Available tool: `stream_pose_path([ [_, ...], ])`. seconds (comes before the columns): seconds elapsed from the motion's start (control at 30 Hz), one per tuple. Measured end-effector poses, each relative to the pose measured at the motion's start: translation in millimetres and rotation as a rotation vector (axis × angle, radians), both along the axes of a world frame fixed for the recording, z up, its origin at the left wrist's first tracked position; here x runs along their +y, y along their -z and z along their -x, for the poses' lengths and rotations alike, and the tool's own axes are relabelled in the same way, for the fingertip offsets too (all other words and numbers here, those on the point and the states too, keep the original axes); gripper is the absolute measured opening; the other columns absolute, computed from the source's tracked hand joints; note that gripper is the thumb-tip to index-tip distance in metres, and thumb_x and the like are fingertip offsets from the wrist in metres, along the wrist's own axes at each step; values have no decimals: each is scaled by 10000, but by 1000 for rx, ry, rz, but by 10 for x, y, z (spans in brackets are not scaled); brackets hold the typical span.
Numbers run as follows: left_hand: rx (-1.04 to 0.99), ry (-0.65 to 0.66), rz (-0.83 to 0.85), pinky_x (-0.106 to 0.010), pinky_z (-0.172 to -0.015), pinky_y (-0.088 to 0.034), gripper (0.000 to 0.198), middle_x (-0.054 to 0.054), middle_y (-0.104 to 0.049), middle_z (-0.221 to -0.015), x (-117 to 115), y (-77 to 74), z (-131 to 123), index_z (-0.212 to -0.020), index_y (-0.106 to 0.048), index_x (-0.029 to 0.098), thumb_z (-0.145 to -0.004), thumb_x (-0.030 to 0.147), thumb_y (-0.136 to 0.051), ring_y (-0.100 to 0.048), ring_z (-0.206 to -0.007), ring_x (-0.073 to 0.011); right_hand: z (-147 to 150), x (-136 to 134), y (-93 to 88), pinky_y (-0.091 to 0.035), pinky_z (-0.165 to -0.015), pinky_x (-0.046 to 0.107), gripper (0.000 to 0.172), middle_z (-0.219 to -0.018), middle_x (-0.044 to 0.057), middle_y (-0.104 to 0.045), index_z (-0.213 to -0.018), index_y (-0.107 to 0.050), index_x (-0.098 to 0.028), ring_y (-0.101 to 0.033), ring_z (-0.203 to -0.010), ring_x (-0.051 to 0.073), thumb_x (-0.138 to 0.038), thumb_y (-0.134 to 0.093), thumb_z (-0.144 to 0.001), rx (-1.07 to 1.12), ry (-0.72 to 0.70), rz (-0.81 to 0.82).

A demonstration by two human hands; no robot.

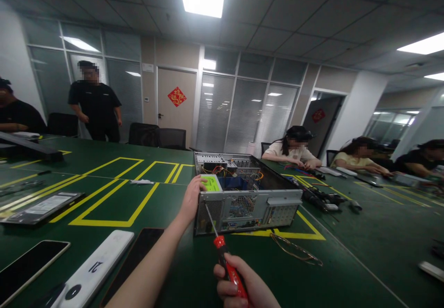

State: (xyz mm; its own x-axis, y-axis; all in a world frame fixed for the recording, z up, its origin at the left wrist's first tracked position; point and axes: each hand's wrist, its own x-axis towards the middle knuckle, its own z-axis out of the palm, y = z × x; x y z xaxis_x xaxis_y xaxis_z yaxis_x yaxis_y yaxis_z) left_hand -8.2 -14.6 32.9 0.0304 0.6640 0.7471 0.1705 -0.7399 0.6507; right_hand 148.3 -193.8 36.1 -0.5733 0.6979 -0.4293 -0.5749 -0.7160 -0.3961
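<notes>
An opened desktop computer case lies on the green table with its back panel toward me. Loose wires and a power supply with a bright green label show inside it. My left hand holds the case at its left rear corner, fingers curled over the top edge beside that label. In my right hand is a red and black screwdriver, gripped by its handle. Its shaft points up and away, with the tip at the upper left of the back panel. Whether a screw sits under the tip is too small to tell.
Left of me lie a phone, a white device marked 21 and a flat drive-like unit. Glasses rest before the case; cables lie to its right. Several people sit around the table, and one person stands behind it.
</notes>
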Motion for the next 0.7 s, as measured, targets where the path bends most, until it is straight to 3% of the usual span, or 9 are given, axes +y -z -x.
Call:
stream_pose_path([
  [0.1,-2,-4,0,-437,-1131,-353,459,-93,-652,-1087,-7,-5,4,-755,-568,204,-983,430,-241,-491,-1275,-225,72,-12,-8,-467,-482,119,321,-578,15,-619,-735,-629,-91,-591,-516,62,-366,-599,-900,-64,132,62],
  [0.17,-8,-1,-6,-437,-1130,-357,460,-94,-653,-1085,-10,-6,2,-751,-568,202,-984,428,-242,-493,-1273,-227,118,-6,-13,-532,-531,206,368,-641,31,-652,-807,-648,-96,-651,-591,122,-422,-529,-930,-110,169,60],
  [0.23,-15,4,-17,-437,-1130,-358,459,-94,-653,-1085,-9,-3,-2,-753,-572,200,-985,424,-245,-494,-1269,-228,133,13,-7,-473,-441,190,443,-607,13,-618,-850,-653,-95,-593,-490,105,-449,-417,-971,-103,113,35],
  [0.3,-22,4,-23,-438,-1129,-359,458,-93,-655,-1085,-4,3,-9,-754,-575,200,-984,425,-249,-498,-1264,-229,114,35,9,-326,-350,123,460,-571,-12,-568,-849,-645,-101,-472,-391,50,-445,-371,-986,-27,61,21],
  [0.4,-26,-1,-23,-439,-1122,-364,455,-91,-655,-1082,4,8,-18,-757,-578,200,-982,430,-257,-501,-1259,-229,64,39,29,-180,-321,77,393,-535,-45,-499,-771,-615,-113,-326,-353,0,-461,-521,-926,79,17,19],
  [0.47,-30,2,-32,-440,-1115,-371,458,-91,-658,-1074,5,8,-20,-751,-577,200,-983,430,-256,-504,-1253,-228,57,17,25,-207,-346,54,335,-528,-52,-484,-715,-593,-109,-323,-372,-16,-407,-649,-857,81,1,24],
  [0.57,-26,1,-40,-447,-1110,-378,458,-93,-661,-1075,-1,3,-19,-753,-579,200,-984,429,-256,-507,-1251,-229,104,-23,4,-409,-484,87,270,-591,-7,-570,-704,-600,-103,-511,-486,22,-323,-699,-824,11,89,77],
  [0.63,-21,-5,-34,-451,-1115,-373,458,-94,-660,-1078,-4,2,-17,-753,-575,201,-984,432,-253,-506,-1256,-230,144,-29,1,-505,-581,189,272,-666,37,-642,-784,-644,-95,-627,-597,100,-359,-668,-845,-66,144,74],
  [0.7,-18,-5,-27,-449,-1121,-367,460,-94,-658,-1079,-6,4,-15,-753,-571,202,-983,436,-249,-503,-1262,-229,160,-15,16,-506,-543,231,343,-682,54,-664,-903,-670,-86,-648,-589,141,-420,-597,-885,-127,101,30],
])
